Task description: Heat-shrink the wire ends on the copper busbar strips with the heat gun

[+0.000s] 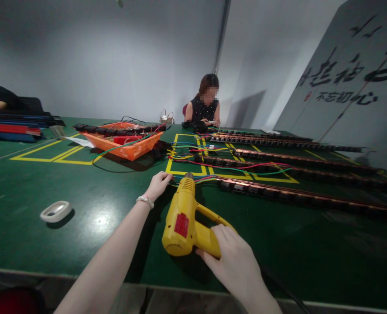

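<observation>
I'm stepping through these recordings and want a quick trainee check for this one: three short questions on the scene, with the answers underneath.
1. Multiple choice: What does the wearer's right hand grip?
a) a pair of scissors
b) the handle of the yellow heat gun
c) a metal ruler

2. True or false: In the picture, the orange basket stands farther left than the yellow heat gun.

3. Fill in the blank: The wearer's left hand is near the heat gun's tip, and around that arm's wrist sits a ____.

Key: 1. b; 2. true; 3. bracelet
</observation>
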Tool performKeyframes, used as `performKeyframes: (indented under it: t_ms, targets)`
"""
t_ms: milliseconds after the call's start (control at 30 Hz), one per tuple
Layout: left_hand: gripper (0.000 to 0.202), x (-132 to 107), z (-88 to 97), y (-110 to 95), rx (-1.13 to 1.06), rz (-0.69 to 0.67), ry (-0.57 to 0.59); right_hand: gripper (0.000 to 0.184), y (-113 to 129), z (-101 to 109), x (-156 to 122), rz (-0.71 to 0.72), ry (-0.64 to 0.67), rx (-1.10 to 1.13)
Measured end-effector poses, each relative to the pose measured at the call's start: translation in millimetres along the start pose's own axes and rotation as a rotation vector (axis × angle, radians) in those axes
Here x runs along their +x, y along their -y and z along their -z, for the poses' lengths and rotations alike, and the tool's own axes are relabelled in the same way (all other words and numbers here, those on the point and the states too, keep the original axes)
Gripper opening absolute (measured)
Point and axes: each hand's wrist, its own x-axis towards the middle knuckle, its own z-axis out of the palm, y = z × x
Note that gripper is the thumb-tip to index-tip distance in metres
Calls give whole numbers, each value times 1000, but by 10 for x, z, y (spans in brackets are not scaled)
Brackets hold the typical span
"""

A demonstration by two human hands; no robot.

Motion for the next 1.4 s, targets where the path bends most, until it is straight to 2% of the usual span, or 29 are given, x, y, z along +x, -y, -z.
performKeyframes:
  t_ms: [267,567,867,1233,1400]
  targets:
    - [38,40,40,26,33,18,37,26,270,-145,126,22,31,110]
    - [41,21,74,0,20,43,82,28,268,-151,120,2,29,151]
    - [42,7,25,65,3,-10,29,27,53,27,33,-49,83,162]
    - [41,-42,72,-54,85,9,49,32,-403,127,-211,-84,-32,18]
    - [43,-49,67,-51,126,2,66,30,-475,266,-317,-74,69,146]
